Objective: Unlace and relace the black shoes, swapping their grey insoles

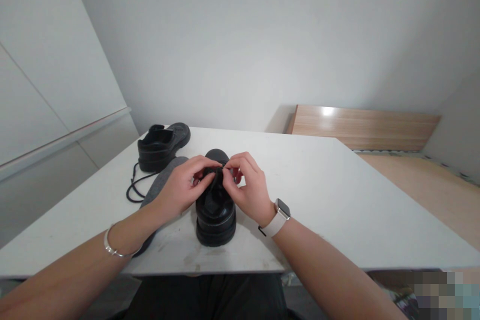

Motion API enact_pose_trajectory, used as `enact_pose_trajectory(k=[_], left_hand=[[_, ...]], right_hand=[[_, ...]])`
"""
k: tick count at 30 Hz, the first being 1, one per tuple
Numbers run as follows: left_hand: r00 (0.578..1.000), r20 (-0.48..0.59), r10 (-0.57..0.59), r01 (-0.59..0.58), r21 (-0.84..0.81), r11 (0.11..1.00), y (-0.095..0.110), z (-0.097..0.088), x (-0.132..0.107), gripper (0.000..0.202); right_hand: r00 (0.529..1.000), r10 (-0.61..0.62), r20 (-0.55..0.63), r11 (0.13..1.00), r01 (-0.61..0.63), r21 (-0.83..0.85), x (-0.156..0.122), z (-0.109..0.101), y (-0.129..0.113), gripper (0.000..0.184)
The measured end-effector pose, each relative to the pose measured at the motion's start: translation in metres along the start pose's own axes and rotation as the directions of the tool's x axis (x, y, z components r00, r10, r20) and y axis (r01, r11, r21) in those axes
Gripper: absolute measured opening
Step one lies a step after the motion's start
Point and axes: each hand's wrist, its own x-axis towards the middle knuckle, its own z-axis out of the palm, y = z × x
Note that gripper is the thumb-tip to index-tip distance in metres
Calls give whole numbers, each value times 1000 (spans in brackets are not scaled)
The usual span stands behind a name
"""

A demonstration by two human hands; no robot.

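A black shoe (216,220) stands upright on the white table, heel toward me and toe pointing away. Both hands meet over its tongue and lacing. My left hand (190,180) has thumb and fingers pinched together at the left side of the lacing. From the right, my right hand (245,182) pinches at the same spot, its fingertips almost touching the left ones. What exactly lies between the fingertips is too small and dark to make out. Left of this shoe is a grey insole-like or cloth piece (162,184), partly hidden by my left forearm.
A second black shoe (156,150) sits at the table's back left, with a loose black lace (131,192) trailing beside it. The white table (318,200) reaches to the wall. A wooden headboard (360,127) stands behind a bed base (405,175) at the right.
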Motion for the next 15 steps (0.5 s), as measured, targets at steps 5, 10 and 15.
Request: enact_pose_trajectory(k=[5, 10, 15], left_hand=[[1000, -9, -15, 15, -26, 1000, -3, 2, 0, 16], [996, -77, 49, -49, -2, 999, -6, 3, -1, 12], [988, -126, 90, -90, 2, 996, -8, 2, 0, 10]], right_hand=[[992, -107, -68, 992, 111, 61, 4, -7, -6, 7], [984, -2, 180, 996, -14, 87, 3, -6, 7, 15], [951, 175, 255, 977, -199, 72, 1, 0, 13, 20]])
